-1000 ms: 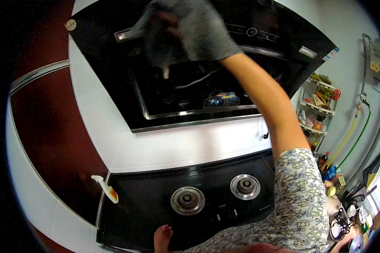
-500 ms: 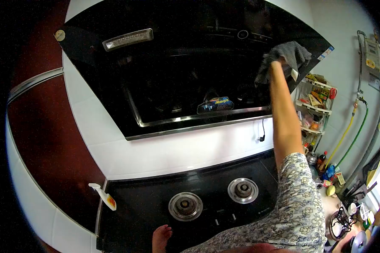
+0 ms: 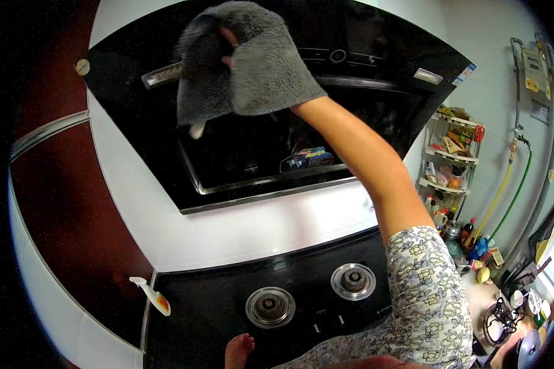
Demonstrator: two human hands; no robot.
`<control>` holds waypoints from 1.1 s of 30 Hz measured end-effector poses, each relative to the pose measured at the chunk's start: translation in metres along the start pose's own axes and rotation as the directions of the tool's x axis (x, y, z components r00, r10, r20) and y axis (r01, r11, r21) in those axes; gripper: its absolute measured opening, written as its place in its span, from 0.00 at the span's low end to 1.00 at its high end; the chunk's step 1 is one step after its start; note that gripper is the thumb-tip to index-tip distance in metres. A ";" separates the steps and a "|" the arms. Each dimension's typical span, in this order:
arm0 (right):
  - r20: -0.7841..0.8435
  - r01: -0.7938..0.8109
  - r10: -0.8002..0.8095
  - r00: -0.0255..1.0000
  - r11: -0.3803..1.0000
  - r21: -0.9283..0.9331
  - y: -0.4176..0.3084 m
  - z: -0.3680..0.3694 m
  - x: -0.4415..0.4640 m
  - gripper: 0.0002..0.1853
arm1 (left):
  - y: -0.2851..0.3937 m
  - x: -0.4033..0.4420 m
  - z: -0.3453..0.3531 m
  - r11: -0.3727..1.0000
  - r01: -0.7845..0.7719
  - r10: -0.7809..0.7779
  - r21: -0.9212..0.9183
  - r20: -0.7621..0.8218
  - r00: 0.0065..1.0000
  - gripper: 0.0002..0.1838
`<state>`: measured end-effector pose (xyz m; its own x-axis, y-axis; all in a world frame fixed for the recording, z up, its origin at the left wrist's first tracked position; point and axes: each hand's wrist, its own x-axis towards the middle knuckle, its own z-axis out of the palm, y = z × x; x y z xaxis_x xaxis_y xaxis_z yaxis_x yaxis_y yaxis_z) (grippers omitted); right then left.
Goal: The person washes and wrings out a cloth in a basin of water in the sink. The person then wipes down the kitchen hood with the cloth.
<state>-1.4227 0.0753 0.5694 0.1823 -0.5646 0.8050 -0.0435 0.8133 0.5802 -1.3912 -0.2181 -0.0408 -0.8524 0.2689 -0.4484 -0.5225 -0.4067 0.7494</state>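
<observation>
My right hand (image 3: 229, 48) is on the upper left part of the black range hood (image 3: 252, 144), mostly covered by a grey cloth (image 3: 268, 74). A few fingers show between the folds, and the cloth drapes over the hand down to the wrist. Near the front edge of the black stove (image 3: 197, 320), at the bottom, my left hand (image 3: 240, 348) is low, its fingers curled together; whether it holds anything is hidden. Two round burners (image 3: 271, 307) lie to its right.
A white spray bottle (image 3: 152, 296) lies at the stove's left edge beside a dark red cabinet (image 3: 74, 227). On the right are a corner shelf (image 3: 452, 154) with packets, bottles, a yellow and a green hose (image 3: 517, 197), and a black rack (image 3: 500, 321).
My right hand went with the cloth from the hood's left to its right side, then back to the left. My left hand has stayed nearly in place.
</observation>
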 end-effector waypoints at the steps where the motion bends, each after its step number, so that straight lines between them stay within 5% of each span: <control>1: 0.014 0.175 -0.177 0.984 0.958 -0.225 0.007 -0.021 0.001 0.26 | 0.001 -0.002 0.000 0.999 0.037 -0.037 -0.022 -0.010 0.999 0.14; 5: 0.008 0.007 -0.008 1.000 0.997 0.073 0.098 -0.042 -0.031 0.24 | 0.002 -0.010 0.021 0.958 -0.039 0.034 0.283 0.021 0.999 0.12; 8: 0.007 -0.194 0.195 0.981 0.980 -0.046 0.180 -0.072 -0.072 0.24 | -0.003 -0.001 0.003 0.928 0.037 -0.062 0.370 0.056 0.996 0.25; 13: -0.115 -0.479 0.470 0.875 0.803 -0.355 0.290 -0.115 -0.138 0.24 | -0.016 0.013 0.000 0.951 0.160 -0.166 0.266 0.000 0.986 0.26; 16: -0.188 -0.574 0.556 0.810 0.682 -0.453 0.325 -0.131 -0.161 0.24 | -0.044 0.013 0.011 0.989 -0.053 0.040 0.141 0.097 0.994 0.22; 18: -0.220 -0.607 0.584 0.781 0.628 -0.487 0.334 -0.137 -0.168 0.24 | -0.068 0.053 0.003 0.944 0.208 -0.002 -0.258 0.622 0.783 0.19; 21: -0.230 -0.611 0.582 0.780 0.628 -0.483 0.306 -0.120 -0.156 0.24 | -0.061 0.014 0.038 0.975 0.065 0.033 -0.213 0.428 0.903 0.14; 23: -0.221 -0.592 0.560 0.798 0.661 -0.460 0.271 -0.101 -0.139 0.24 | -0.034 -0.040 0.089 0.988 -0.137 0.131 0.065 0.082 0.988 0.11; 30: -0.163 -0.347 0.327 0.931 0.931 -0.110 0.089 -0.010 -0.035 0.24 | -0.049 -0.007 0.005 0.920 -0.381 0.345 0.095 0.266 0.900 0.10; 33: -0.172 -0.174 0.197 0.965 0.974 0.143 -0.004 0.019 0.017 0.24 | -0.048 -0.004 -0.025 0.975 -0.219 0.221 -0.033 0.174 0.960 0.14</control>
<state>-1.4382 0.0600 0.5830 0.3363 -0.3603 0.8701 -0.2144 0.8704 0.4433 -1.3629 -0.2212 -0.0875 -0.9303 0.3196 -0.1800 -0.3236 -0.4840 0.8130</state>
